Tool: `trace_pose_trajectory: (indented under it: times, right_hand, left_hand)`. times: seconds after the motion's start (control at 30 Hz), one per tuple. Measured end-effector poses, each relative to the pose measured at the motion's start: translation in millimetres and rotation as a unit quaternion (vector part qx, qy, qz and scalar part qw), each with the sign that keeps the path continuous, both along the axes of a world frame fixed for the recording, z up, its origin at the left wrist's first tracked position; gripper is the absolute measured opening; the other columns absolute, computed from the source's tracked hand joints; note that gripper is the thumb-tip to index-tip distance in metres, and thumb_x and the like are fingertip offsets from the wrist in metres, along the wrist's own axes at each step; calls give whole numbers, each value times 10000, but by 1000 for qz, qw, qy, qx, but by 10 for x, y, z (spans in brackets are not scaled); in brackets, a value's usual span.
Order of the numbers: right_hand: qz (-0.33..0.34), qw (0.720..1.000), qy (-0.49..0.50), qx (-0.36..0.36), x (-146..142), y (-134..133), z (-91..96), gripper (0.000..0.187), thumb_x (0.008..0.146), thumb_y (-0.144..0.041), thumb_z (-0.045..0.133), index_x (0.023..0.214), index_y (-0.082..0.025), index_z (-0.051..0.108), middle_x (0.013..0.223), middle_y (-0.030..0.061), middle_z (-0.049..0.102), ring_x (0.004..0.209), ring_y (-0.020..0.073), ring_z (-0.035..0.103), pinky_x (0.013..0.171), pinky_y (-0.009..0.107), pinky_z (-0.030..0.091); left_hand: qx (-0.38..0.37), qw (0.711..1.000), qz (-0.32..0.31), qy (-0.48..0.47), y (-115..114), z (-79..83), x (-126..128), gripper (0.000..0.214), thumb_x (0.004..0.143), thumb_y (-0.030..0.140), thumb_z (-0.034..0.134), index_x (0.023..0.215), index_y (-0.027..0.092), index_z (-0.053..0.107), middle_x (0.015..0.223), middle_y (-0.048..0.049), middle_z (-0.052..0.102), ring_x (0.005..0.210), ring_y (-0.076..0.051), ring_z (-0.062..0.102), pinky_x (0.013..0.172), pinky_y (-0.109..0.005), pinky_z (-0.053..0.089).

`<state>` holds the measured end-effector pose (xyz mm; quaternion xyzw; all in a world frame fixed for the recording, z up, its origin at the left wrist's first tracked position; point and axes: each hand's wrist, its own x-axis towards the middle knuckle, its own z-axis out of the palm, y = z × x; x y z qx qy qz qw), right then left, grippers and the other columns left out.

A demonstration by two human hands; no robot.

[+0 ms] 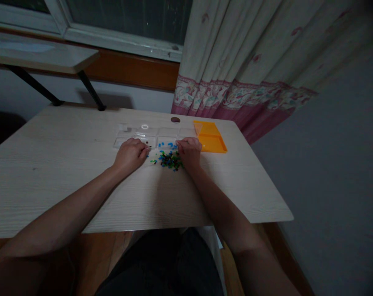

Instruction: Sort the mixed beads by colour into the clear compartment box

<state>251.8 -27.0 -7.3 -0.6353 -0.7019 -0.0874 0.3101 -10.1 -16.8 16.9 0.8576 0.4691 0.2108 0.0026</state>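
My left hand (130, 153) rests at the front left of a clear plastic compartment box (167, 132), its fingers pinched together. Whatever lies in that pinch is too small to name. My right hand (190, 152) is over the box's front right part, thumb and fingers closed, and I cannot make out what they hold. Between the hands a heap of small blue, green and dark pieces (170, 160) lies on the table. Several blue pieces (166, 144) sit in a front middle compartment. A few dark pieces (147, 142) are in the compartment beside my left hand.
An orange plastic case (211, 137) lies right of the box. Behind the box is a dark round spot (175, 120) on the pale wooden table (118, 205). A raised shelf (50, 55) on black legs stands back left. A curtain (235, 74) hangs behind the table.
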Motion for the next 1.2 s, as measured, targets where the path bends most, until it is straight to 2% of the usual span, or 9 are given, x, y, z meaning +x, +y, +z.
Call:
trace_pose_trajectory:
  times: [0.17,0.4,0.6,0.83,0.93,1.03,1.1,1.2]
  right_hand:
    - [8,1000,10,15,15,7,-22,246,1016,-347,555,1009,-249,781,1060,60,718,1059,241,535,959,398,352]
    - [12,1000,10,22,14,1,-23,238,1013,-356,563,1011,-251,776,1049,59,717,1065,245,539,954,399,356]
    - [15,1000,8,16,13,-6,-15,239,1016,-352,555,1007,-252,772,1042,59,717,1056,241,539,945,397,356]
    - [8,1000,3,18,15,-14,-21,243,1016,-355,553,1003,-246,770,1045,61,717,1054,240,544,943,396,359]
    - [7,1000,4,14,16,-22,-11,252,1020,-358,544,1013,-248,771,1047,64,723,1063,245,547,951,402,358]
    - [16,1000,6,15,12,-45,21,264,1027,-356,530,1032,-248,771,1053,65,727,1067,243,553,962,403,361]
    - [33,999,6,15,-2,-71,49,265,1026,-358,532,1050,-250,773,1047,63,730,1064,239,559,970,402,363]
    - [96,995,-3,16,-51,-129,80,248,1015,-367,561,1083,-265,777,1021,51,736,1055,226,573,999,399,362]
  left_hand:
    - [-12,1000,7,7,-12,14,-13,322,982,359,498,904,175,751,890,-118,692,907,-291,592,829,-418,455]
    - [-36,998,-15,45,-48,25,1,239,937,410,627,932,183,703,935,-105,672,941,-293,600,840,-400,453]
    - [-24,997,-6,68,-79,7,52,197,952,343,615,939,160,688,982,-140,667,981,-311,600,839,-407,452]
    - [-11,997,-4,76,-76,-22,82,236,975,342,572,938,138,685,983,-158,685,970,-305,622,849,-404,470]
    - [-30,999,-11,18,-101,1,94,253,989,361,546,924,152,674,905,-130,693,904,-279,641,813,-377,476]
    - [-94,989,-17,-109,-134,-17,123,228,975,372,564,906,177,660,808,-66,695,764,-213,645,705,-312,465]
    - [-160,964,-26,-211,-144,-75,153,203,944,372,606,881,185,655,763,-28,699,686,-171,639,636,-269,450]
    - [-242,909,-49,-335,-131,-193,201,178,899,366,660,923,190,651,760,-8,723,673,-147,667,608,-235,458]
